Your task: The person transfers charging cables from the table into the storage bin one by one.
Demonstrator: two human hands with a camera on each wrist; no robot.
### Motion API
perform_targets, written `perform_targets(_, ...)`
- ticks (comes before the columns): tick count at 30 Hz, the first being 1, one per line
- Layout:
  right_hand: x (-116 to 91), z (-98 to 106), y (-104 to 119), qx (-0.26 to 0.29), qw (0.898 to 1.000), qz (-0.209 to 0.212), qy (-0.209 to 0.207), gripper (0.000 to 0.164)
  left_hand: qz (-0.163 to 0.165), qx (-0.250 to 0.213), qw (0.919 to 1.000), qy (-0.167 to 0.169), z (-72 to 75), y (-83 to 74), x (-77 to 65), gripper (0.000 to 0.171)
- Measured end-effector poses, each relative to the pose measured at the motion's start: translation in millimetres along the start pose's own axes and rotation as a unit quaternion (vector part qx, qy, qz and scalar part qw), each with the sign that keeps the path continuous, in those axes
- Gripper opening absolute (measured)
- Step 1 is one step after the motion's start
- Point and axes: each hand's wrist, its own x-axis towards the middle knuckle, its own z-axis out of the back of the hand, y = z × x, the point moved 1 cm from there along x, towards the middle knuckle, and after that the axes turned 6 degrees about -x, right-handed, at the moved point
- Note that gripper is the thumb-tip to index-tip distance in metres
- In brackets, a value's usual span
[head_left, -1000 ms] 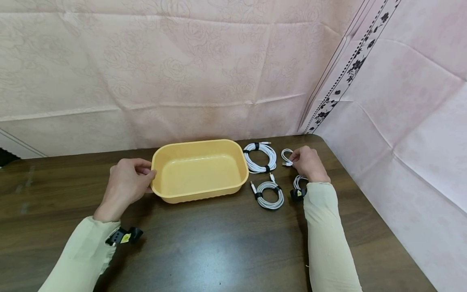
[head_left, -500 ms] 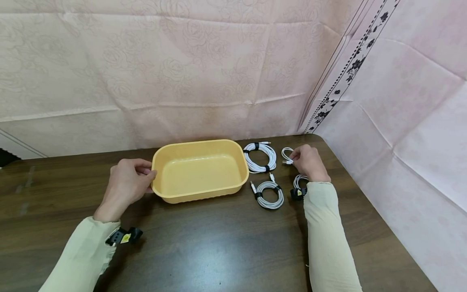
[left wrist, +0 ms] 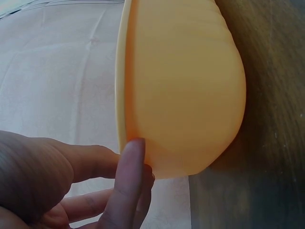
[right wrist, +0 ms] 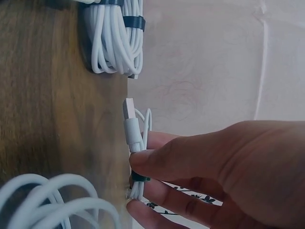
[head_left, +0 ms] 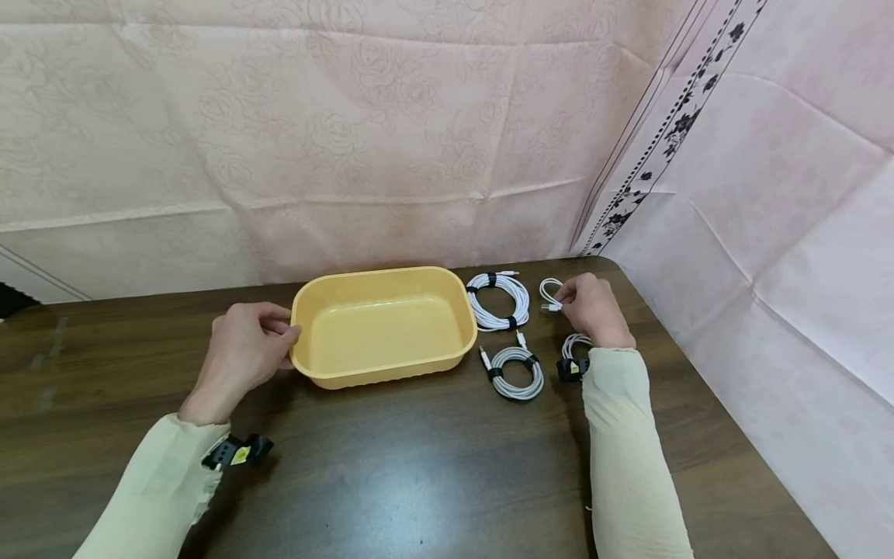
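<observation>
A yellow plastic basin (head_left: 384, 334) stands near the table's back edge, nothing inside it. My left hand (head_left: 247, 341) pinches its left rim between thumb and fingers; the left wrist view shows the fingertips (left wrist: 131, 162) at the rim's corner. At the right, my right hand (head_left: 592, 310) pinches a small coiled white USB cable (head_left: 551, 293). In the right wrist view its metal plug (right wrist: 128, 109) points up past my thumb, and a dark tie wraps the bundle by my fingers. Part of this cable is hidden behind the hand.
Between basin and right hand lie a large white cable coil (head_left: 520, 299) and, nearer, a grey cable coil (head_left: 517, 380), both with black ties. Another grey coil (head_left: 574, 345) lies partly under my right wrist. Floral cloth (head_left: 363, 155) hangs along the table's back and right side.
My right hand has moved very slightly up and away with the small white cable. The left hand and the basin have stayed nearly still.
</observation>
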Motion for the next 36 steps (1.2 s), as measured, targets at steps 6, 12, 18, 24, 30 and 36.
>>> perform_targets(6, -0.4, 1.6, 1.2, 0.002, 1.000, 0.002, -0.003, 0.021, -0.001, -0.003, 1.0000, -0.002, -0.1, -0.1, -0.2, 0.036)
perform_targets(12, 0.0, 1.1, 0.3, 0.000, 1.000, 0.005, -0.005, 0.022, -0.005, -0.005, 1.0000, -0.003, -1.4, 0.5, 0.9, 0.035)
perform_targets(18, -1.3, 3.7, 3.0, -0.004, 1.000, 0.008, -0.016, 0.025, 0.000, 0.000, 1.0000, -0.003, -1.7, 0.8, 1.6, 0.036)
perform_targets(24, -3.1, 6.8, 6.2, 0.000, 1.000, 0.007, -0.017, 0.026, 0.000, -0.007, 1.0000, -0.002, -2.0, 1.1, 1.0, 0.036)
perform_targets(30, -3.5, 8.2, 8.8, -0.002, 1.000, 0.007, -0.019, 0.025, -0.004, -0.008, 0.9999, -0.005, -1.4, 1.9, -0.3, 0.035)
perform_targets(36, -3.3, 8.2, 11.1, -0.007, 1.000, 0.010, -0.024, 0.024, -0.001, -0.008, 1.0000, -0.004, -2.1, 0.9, 0.0, 0.036)
